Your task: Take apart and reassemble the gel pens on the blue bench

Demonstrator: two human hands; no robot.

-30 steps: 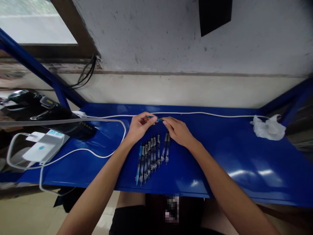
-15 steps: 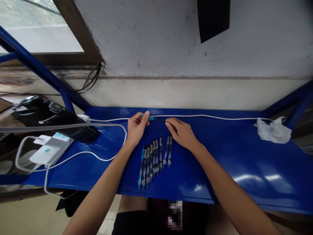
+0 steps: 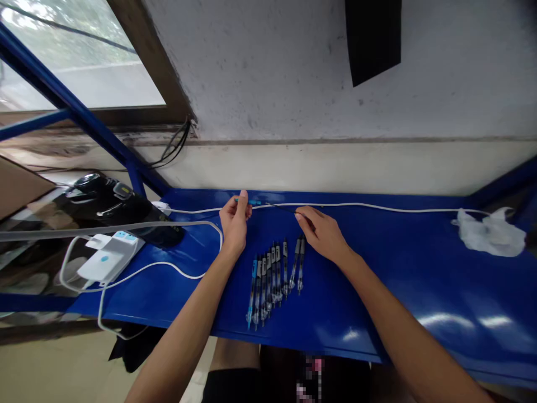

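Note:
My left hand (image 3: 235,226) is closed around a blue pen barrel (image 3: 255,202), whose end sticks out to the right past the thumb. In a pinch at its rear end, my right hand (image 3: 324,232) holds a thin dark pen refill (image 3: 283,208). The refill points left at the barrel, and a small gap seems to lie between them. Below the hands, several clear pens with grey clips (image 3: 268,280) lie side by side on the blue table. A blue-clipped pen (image 3: 253,288) forms the left end of this row.
On the left stand a black bottle-like container (image 3: 138,215), lying tilted, and a white power strip (image 3: 109,258) with looping cables. A white cord (image 3: 369,205) runs along the back of the blue table (image 3: 377,313). Crumpled white plastic (image 3: 489,232) sits at the right.
My hands have drawn apart, and more of the thin refill shows between them, clear of the blue barrel. The camera view has shifted slightly, moving the scene right and down.

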